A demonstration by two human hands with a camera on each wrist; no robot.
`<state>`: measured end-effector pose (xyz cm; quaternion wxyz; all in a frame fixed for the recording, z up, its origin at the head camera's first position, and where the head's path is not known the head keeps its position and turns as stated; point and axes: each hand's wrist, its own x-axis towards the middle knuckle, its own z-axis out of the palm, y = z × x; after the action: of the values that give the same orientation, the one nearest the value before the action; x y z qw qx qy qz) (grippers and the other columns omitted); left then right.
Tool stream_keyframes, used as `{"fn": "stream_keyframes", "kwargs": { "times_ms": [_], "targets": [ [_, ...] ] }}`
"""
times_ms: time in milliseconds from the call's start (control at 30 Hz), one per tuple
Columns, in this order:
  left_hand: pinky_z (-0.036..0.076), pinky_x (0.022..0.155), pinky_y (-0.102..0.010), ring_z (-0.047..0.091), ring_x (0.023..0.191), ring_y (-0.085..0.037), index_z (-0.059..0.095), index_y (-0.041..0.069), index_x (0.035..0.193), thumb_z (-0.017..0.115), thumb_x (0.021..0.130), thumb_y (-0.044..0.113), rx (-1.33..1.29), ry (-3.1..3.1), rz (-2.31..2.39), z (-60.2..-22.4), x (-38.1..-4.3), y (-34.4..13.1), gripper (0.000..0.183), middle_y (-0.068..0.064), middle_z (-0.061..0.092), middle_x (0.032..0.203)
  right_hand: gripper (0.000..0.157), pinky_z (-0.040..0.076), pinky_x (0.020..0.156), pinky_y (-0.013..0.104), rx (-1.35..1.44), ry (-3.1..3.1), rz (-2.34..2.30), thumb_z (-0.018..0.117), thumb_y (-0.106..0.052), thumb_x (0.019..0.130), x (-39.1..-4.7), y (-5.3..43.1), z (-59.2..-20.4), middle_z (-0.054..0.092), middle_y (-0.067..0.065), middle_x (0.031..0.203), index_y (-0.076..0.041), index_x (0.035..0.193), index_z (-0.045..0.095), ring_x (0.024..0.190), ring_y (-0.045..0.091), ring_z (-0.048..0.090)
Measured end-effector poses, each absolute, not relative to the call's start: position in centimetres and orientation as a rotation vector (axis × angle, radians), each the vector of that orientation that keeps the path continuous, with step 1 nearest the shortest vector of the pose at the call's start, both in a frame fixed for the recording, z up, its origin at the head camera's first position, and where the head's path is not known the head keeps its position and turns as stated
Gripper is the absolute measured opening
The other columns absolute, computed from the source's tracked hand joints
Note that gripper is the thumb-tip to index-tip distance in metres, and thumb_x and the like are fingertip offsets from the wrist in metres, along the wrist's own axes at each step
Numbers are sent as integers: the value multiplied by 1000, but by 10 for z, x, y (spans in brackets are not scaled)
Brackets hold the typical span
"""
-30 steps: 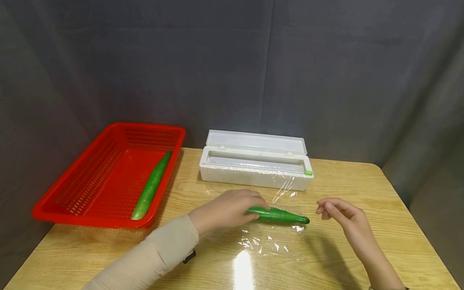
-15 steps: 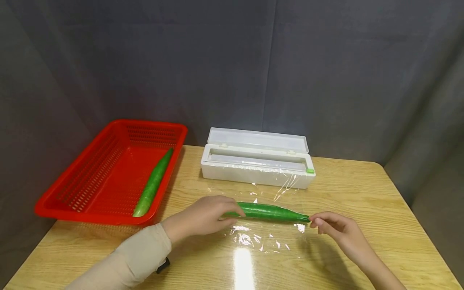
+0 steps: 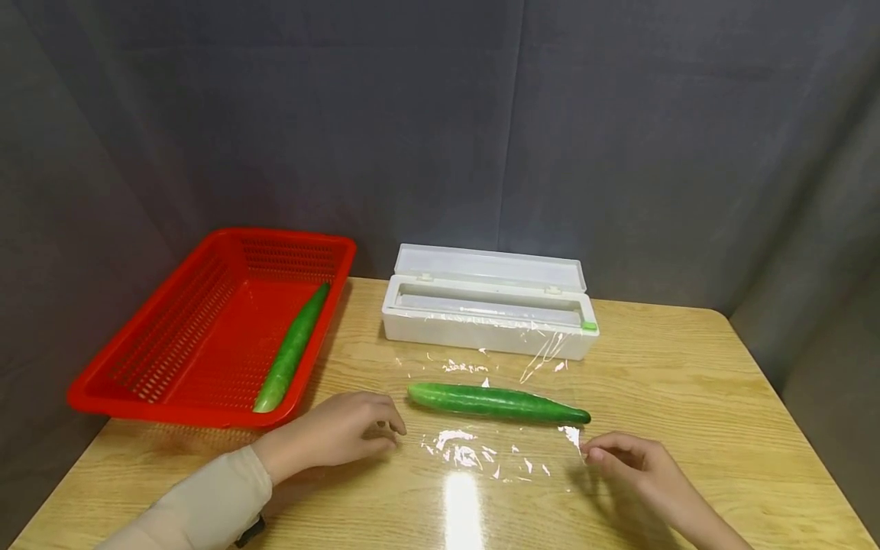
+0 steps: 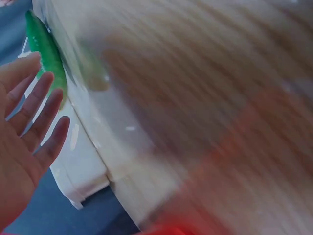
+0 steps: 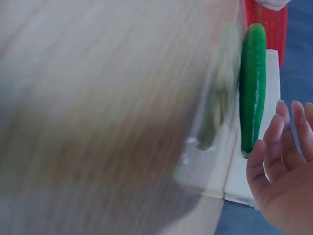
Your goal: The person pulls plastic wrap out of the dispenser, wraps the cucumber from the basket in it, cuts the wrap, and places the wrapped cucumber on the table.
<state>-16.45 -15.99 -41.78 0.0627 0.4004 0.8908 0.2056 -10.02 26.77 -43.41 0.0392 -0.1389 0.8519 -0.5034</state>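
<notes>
A green cucumber (image 3: 498, 403) lies crosswise on a sheet of clear plastic wrap (image 3: 509, 451) spread over the table. The wrap runs back to a white wrap dispenser box (image 3: 488, 334) whose lid stands raised. Just left of the cucumber's pale end, my left hand (image 3: 344, 429) hovers with loosely bent fingers and holds nothing; its fingers look spread in the left wrist view. Below the cucumber's dark tip, my right hand (image 3: 635, 466) has its fingertips close to the wrap's right edge. Whether they touch the film cannot be made out. In the right wrist view its fingers (image 5: 274, 142) look relaxed.
At the left stands a red plastic basket (image 3: 220, 416) with a second cucumber (image 3: 292, 351) along its right side. A grey curtain (image 3: 440, 137) hangs behind the wooden table (image 3: 687, 359). A bright light reflection lies on the table's front.
My left hand has let go of the cucumber and drawn back left. My right hand came in to touch the cucumber's tip, then moved down toward me. The cucumber now lies more to the left.
</notes>
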Motion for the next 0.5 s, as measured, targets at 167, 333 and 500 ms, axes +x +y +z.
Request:
{"fn": "stream_keyframes", "kwargs": {
  "times_ms": [167,333,500],
  "targets": [
    [52,82,-32,61,91,-5,74,20,102,77,87,22,1143,2700,650,-424,-163,-173,16,15,66,98,15,51,71,23,-452,2639,-1474,63,-9,97,-99,271,-438,73,5,99,0,106,71,85,4,63],
    [52,84,-34,61,95,-5,74,22,102,79,86,25,1088,2701,668,-432,-162,-180,17,18,65,99,14,47,60,25,-441,2612,-1408,67,-12,95,-101,274,-443,72,4,95,-4,105,72,74,8,60],
    [51,82,-32,59,93,-4,73,24,102,81,83,25,1031,2690,670,-436,-160,-186,20,18,63,99,16,50,67,24,-496,2588,-1345,73,-16,90,-103,275,-448,70,1,98,-8,104,72,78,6,60]
  ]
}}
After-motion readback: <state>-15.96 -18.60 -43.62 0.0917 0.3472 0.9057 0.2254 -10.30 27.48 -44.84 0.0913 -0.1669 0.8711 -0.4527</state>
